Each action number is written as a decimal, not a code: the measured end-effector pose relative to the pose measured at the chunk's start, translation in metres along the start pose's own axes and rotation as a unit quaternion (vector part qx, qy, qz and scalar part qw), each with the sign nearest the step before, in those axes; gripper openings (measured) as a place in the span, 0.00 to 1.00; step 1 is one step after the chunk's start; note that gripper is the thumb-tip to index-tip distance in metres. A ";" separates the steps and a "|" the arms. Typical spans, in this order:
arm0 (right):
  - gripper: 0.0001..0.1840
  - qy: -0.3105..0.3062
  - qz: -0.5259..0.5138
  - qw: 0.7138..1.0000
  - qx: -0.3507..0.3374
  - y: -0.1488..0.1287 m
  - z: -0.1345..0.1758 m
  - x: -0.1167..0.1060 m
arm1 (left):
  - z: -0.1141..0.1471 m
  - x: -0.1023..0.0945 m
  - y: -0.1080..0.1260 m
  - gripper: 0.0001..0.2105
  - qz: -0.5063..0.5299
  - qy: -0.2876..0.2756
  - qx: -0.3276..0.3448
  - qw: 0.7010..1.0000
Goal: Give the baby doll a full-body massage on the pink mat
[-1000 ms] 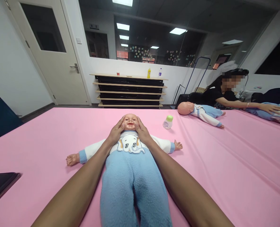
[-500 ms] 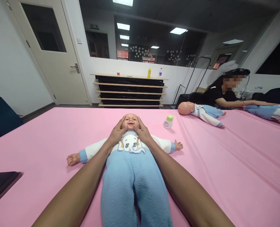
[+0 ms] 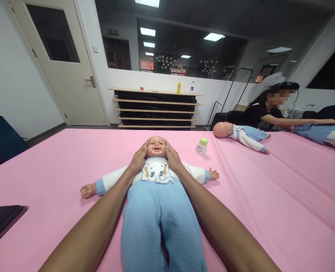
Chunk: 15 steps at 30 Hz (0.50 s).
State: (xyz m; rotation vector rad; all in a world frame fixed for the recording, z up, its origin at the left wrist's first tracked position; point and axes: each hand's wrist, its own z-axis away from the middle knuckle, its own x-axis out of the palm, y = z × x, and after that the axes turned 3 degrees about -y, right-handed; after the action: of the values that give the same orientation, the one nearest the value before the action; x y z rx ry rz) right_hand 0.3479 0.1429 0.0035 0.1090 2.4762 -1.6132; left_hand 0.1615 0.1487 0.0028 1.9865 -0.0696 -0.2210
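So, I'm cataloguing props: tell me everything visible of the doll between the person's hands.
The doll lies on its back on a pink sheet, head farthest away, arms spread wide. Its smiling face and hands look like glossy plastic. Its fuzzy suit is white on top, with an elephant on the chest, blue at legs and cuffs. The person's left hand and right hand touch either side of its head. Its feet are out of frame.

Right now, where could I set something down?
Left: bare pink cover between the dark flat object and the near doll's outstretched arm. Right: bare, creased cover in front of the second doll. Crowded: the near doll's head, left hand and right hand against it; a bottle stands nearby.
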 end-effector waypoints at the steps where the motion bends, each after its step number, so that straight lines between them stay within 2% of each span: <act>1: 0.40 -0.008 0.007 1.000 -0.001 -0.001 0.001 -0.001 | 0.001 0.000 0.002 0.30 -0.010 -0.002 -0.007 1.000; 3: 0.48 -0.028 0.020 0.999 -0.003 -0.004 0.003 -0.002 | 0.002 0.000 0.005 0.35 -0.044 -0.008 -0.019 0.999; 5: 0.52 -0.035 0.022 0.999 -0.006 -0.006 0.004 -0.002 | 0.003 0.000 0.006 0.39 -0.065 -0.011 -0.022 0.998; 15: 0.42 -0.022 0.023 0.999 -0.011 0.003 0.000 0.000 | -0.001 0.000 -0.003 0.31 -0.030 0.005 0.000 1.000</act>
State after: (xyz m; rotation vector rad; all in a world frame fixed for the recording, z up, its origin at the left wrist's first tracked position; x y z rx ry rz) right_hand 0.3483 0.1443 0.0012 0.1252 2.4403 -1.5522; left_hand 0.1615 0.1506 0.0002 1.9919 -0.0032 -0.2492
